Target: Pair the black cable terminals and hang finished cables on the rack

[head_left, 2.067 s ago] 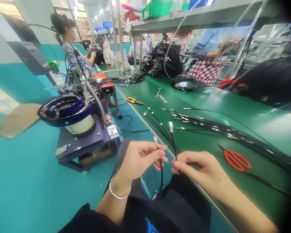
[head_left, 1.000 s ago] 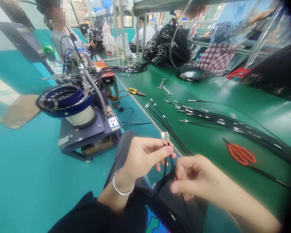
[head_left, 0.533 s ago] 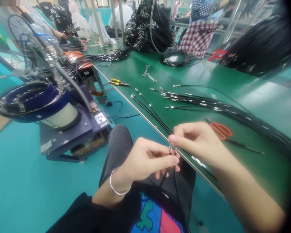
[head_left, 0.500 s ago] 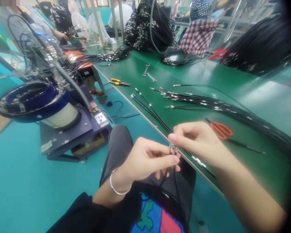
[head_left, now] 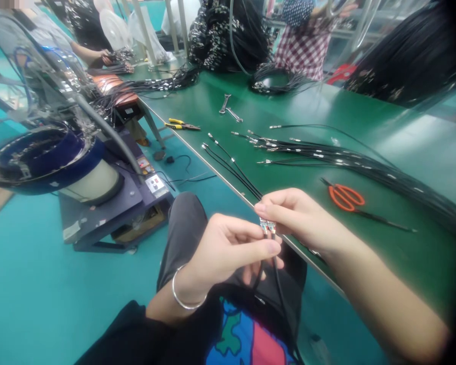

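Two small metal-and-white wire connectors point(head_left: 268, 226) stand side by side, pinched between my left hand point(head_left: 228, 248) and my right hand point(head_left: 292, 213). Their black wires point(head_left: 277, 274) hang down over my lap. A bangle point(head_left: 186, 296) circles my left wrist. Beyond my right hand, a loose pair of black wires with crimped terminals point(head_left: 231, 170) lies on the green workbench point(head_left: 410, 253). Further right is a long bundle of black wires with metal terminals point(head_left: 327, 161). Neither hand touches these.
Orange-handled scissors point(head_left: 344, 197), yellow-handled pliers point(head_left: 180, 125) and two wrenches point(head_left: 228, 107) lie on the bench. Left of its edge stand a crimping machine point(head_left: 66, 96) and a blue bowl feeder point(head_left: 41, 157). Co-workers and black wire heaps are at the back.
The two connectors, held apart in the oldest frame, now sit together between my hands. My right hand has moved slightly left since half a second ago, and the view has tilted.
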`<state>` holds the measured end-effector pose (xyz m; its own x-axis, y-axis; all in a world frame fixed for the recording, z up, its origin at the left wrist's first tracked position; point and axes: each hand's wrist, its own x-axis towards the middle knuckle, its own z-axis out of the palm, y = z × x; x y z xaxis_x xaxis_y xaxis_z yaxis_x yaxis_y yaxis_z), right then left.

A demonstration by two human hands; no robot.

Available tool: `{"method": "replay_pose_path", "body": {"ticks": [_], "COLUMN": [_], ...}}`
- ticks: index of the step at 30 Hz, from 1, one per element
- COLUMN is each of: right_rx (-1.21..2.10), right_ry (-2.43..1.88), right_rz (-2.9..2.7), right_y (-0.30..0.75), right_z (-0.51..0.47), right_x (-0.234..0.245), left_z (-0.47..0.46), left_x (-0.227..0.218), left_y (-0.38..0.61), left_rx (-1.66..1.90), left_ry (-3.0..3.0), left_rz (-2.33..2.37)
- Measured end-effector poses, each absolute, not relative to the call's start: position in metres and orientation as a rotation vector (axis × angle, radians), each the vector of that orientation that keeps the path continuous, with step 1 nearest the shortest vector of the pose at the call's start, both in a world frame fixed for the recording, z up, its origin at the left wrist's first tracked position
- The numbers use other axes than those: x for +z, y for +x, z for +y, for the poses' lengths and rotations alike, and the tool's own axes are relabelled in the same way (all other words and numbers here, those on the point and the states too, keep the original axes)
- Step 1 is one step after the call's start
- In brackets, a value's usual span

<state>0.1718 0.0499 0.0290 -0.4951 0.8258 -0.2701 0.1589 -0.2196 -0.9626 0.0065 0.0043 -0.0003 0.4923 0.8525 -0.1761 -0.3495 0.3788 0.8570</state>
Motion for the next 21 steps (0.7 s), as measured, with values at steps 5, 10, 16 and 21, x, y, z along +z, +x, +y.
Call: {"method": "replay_pose_path", "body": {"ticks": [5,10,16,21], "right_rx": [1.832,1.907,1.977,2.002], "right_ry": [-1.202,-1.174,-1.111,-1.113], "right_rz": [-1.486,-1.420,-1.386,-1.358], "right_y": [0.1705,0.1691,0.1689,0.1685], "right_z": [0.0505,0.0519,0.0533,0.0520], "right_x": [0.0255,0.0221,0.0207,0.0185], "left_z": [0.0044,0.0031,0.0028,0.0026], "left_x": [-0.0021,-0.0035,-0.0043,-0.0050], "left_y": [0.0072,0.0073,0.0073,0.0074], "left_rx": [0.863,0.866,0.871,0.879], "left_ry": [0.861,0.854,0.858,0.845], "left_rz": [0.686,0.724,0.715,0.731]}}
